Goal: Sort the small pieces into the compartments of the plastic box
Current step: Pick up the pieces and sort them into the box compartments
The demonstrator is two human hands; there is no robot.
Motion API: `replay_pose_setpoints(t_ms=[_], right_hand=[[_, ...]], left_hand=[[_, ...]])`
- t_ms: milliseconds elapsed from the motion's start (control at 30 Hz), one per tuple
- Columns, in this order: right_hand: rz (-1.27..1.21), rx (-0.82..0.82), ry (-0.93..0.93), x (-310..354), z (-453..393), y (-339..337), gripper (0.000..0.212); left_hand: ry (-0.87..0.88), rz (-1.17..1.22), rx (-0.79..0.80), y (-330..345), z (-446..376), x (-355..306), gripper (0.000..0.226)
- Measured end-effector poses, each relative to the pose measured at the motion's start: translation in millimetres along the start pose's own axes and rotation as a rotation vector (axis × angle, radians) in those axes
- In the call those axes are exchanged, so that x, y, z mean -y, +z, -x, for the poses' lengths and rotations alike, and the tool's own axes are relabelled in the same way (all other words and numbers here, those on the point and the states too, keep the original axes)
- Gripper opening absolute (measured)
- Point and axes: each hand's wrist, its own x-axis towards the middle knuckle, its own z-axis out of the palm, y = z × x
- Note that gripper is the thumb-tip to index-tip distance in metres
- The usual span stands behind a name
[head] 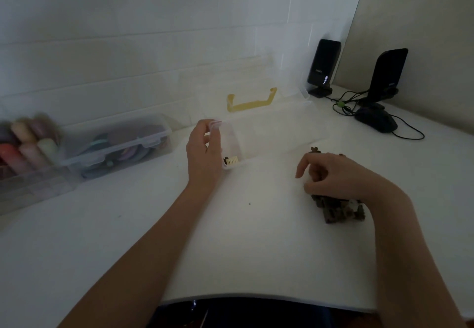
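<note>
Left hand (204, 152) gripping the left end wall of the clear plastic box (269, 135), thumb and fingers curled over its rim. Right hand (331, 173) loosely curled over the dark small pieces (338, 209) on the white surface (243, 238); grasp on a piece not discernible. Two pieces (230, 160) inside the box's near-left compartment. Yellow handle (252, 103) on the opened lid behind.

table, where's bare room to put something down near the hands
Bare table lies between the left hand and right hand, in front of the plastic box. Crowded: the brown pieces under the right hand, and the storage bins at far left.
</note>
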Motion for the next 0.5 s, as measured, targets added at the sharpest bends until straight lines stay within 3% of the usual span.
replay_pose_setpoints(t_ms=[500], right_hand=[[0.013, -0.112, -0.112, 5, -10, 11, 0.016]], left_hand=[[0.013, -0.004, -0.001, 0, 1, -1, 0.018]])
